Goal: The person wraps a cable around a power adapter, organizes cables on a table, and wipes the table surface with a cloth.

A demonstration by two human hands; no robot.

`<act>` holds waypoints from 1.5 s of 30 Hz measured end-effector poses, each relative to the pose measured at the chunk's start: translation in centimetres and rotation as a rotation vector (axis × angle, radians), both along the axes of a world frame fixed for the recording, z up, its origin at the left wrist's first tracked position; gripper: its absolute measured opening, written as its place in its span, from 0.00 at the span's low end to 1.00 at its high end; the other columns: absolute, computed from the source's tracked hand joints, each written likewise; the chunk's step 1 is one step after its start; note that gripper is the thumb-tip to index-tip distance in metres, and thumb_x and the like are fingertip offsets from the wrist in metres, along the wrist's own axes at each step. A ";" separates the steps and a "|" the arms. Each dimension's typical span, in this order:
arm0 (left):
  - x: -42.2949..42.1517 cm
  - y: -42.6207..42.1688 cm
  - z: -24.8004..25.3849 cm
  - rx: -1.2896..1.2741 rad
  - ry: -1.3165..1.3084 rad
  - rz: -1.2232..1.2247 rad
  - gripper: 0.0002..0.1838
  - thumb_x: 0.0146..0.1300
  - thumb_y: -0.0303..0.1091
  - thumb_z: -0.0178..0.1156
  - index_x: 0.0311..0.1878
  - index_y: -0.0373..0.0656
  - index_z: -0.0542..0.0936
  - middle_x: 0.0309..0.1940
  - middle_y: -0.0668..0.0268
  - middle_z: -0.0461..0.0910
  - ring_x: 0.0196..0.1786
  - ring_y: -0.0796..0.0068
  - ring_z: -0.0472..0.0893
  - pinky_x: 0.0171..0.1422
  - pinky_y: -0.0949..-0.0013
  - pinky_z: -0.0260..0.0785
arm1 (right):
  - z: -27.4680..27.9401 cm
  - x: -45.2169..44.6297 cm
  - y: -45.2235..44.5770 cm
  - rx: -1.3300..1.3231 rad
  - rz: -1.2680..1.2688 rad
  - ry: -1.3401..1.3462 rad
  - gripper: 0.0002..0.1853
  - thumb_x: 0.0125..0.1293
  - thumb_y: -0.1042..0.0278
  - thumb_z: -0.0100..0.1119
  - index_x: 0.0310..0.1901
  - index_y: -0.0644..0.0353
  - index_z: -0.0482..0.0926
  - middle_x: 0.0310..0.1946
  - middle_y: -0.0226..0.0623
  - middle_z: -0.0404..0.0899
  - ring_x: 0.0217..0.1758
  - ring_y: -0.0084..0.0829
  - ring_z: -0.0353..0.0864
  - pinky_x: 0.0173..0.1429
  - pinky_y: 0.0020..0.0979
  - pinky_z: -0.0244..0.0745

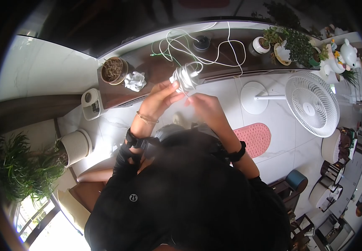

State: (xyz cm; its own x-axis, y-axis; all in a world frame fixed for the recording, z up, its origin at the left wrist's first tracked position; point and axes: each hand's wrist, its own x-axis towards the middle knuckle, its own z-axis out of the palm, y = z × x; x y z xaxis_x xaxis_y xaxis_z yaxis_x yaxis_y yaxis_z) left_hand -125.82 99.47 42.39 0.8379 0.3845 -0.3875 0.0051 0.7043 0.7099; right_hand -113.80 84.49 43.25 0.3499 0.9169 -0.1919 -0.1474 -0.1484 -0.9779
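Note:
My left hand (162,95) is closed round a bundle of white cable (184,79), wound in several loops and held in front of a dark cabinet's edge. Part of the bundle is washed out by light, so I cannot tell whether it is wrapped round something. My right hand (204,105) is just right of and below the bundle, its fingertips pinched on a thin strand of the cable. Loose white cords (220,62) and a green-tipped cord (158,54) lie on the cabinet top behind the hands.
On the dark cabinet (141,62) stand a pot of dry plants (114,70), crumpled white paper (135,81), a round black device (201,43) and potted plants (294,46). A white fan (310,106) stands at right, near a pink mat (254,139). A planter (76,147) is at left.

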 end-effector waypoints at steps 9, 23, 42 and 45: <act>-0.5 2.2 1.0 0.093 -0.025 -0.065 0.19 0.65 0.44 0.59 0.45 0.34 0.80 0.36 0.65 0.81 0.34 0.81 0.77 0.40 0.79 0.71 | -5.7 5.2 -0.8 -0.032 0.432 0.125 0.17 0.67 0.53 0.55 0.34 0.59 0.82 0.25 0.21 0.74 0.27 0.15 0.67 0.31 0.21 0.62; 0.5 1.4 0.3 0.713 0.434 -0.029 0.17 0.58 0.41 0.68 0.27 0.35 0.78 0.22 0.65 0.81 0.28 0.84 0.79 0.33 0.79 0.69 | 3.6 4.3 3.8 0.055 0.004 -0.297 0.07 0.66 0.74 0.56 0.41 0.69 0.77 0.32 0.35 0.82 0.34 0.21 0.82 0.41 0.23 0.77; 1.6 -1.7 -1.2 0.129 -0.311 0.205 0.25 0.66 0.42 0.59 0.61 0.38 0.70 0.55 0.64 0.77 0.59 0.71 0.75 0.67 0.60 0.64 | 2.4 0.6 2.4 0.304 -0.394 0.228 0.16 0.69 0.68 0.55 0.54 0.66 0.75 0.39 0.38 0.80 0.38 0.20 0.72 0.45 0.21 0.67; 1.5 -1.7 -1.4 0.157 -0.361 0.184 0.26 0.65 0.41 0.60 0.62 0.37 0.70 0.55 0.64 0.76 0.59 0.70 0.75 0.66 0.61 0.65 | 3.0 0.9 2.8 0.331 -0.443 0.307 0.20 0.65 0.70 0.59 0.57 0.66 0.72 0.37 0.37 0.82 0.38 0.21 0.75 0.46 0.21 0.69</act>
